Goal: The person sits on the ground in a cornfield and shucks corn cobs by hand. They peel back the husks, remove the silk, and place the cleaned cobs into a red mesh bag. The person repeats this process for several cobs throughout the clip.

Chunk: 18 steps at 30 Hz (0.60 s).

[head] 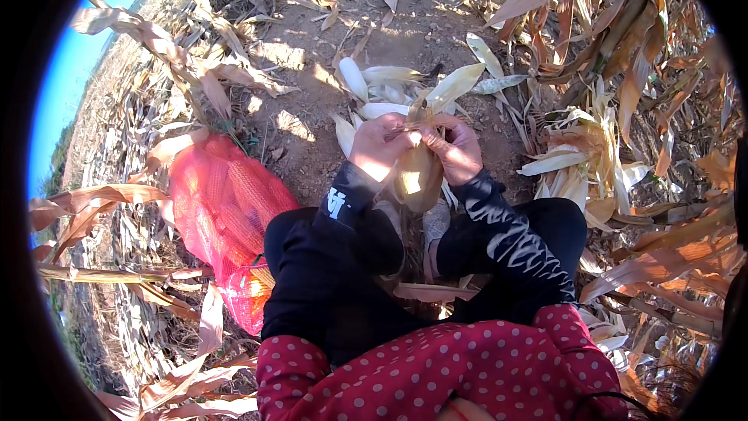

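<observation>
An ear of corn in its dry husk [418,178] is held between my two hands, over the ground in front of my shoes. My left hand [380,143] grips the husk near its far end from the left side. From the right, my right hand [457,149] pinches the same end, thumb close to the other thumb. Thin brownish husk or silk strands stick out between the fingers. Most of the ear is still wrapped, so its kernels are hidden. Just beyond my hands lies a loose pile of pale husks [388,76] on the soil.
A red mesh sack [228,199] full of husked corn ears lies against my left knee. More pale husks [564,158] are heaped at the right. Dry corn stalks [625,23] and leaves stand close on the right, and a bent stalk [158,41] leans at the upper left.
</observation>
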### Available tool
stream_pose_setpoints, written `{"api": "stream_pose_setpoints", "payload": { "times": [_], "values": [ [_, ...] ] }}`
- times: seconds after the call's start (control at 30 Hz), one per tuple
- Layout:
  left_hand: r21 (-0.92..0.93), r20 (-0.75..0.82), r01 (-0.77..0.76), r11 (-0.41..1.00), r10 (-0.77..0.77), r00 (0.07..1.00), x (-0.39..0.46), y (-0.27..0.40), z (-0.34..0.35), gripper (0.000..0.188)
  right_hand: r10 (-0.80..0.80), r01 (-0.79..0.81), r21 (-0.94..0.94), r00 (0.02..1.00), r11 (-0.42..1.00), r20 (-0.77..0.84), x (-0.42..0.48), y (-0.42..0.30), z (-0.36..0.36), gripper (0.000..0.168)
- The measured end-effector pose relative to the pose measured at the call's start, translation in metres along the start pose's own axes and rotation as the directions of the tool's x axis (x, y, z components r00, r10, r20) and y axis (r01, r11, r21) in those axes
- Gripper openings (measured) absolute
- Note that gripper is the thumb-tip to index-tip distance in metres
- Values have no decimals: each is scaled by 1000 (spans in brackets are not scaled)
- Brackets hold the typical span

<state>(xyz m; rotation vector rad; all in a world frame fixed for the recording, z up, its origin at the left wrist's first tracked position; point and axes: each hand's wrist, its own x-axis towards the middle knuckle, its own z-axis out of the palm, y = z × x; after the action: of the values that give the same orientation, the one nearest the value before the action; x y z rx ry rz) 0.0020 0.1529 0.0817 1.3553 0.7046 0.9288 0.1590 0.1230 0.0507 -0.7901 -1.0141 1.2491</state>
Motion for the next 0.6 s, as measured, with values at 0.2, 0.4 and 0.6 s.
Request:
{"api": "stream_pose_setpoints", "payload": {
  "times": [0.2, 0.4, 0.6],
  "values": [
    [-7, -82, 15, 1000, -16, 996, -1, -4, 2, 12, 23, -26, 56, 998, 998, 55, -1, 2, 5, 19],
    [-54, -146, 74, 996, -82, 986, -5, 0, 8, 10, -43, 48, -74, 997, 996, 58, -4, 2, 9, 20],
    [-86, -154, 19, 996, -32, 988, -7, -4, 13, 13, 17, -13, -75, 998, 997, 55, -12, -2, 11, 21]
  ]
}}
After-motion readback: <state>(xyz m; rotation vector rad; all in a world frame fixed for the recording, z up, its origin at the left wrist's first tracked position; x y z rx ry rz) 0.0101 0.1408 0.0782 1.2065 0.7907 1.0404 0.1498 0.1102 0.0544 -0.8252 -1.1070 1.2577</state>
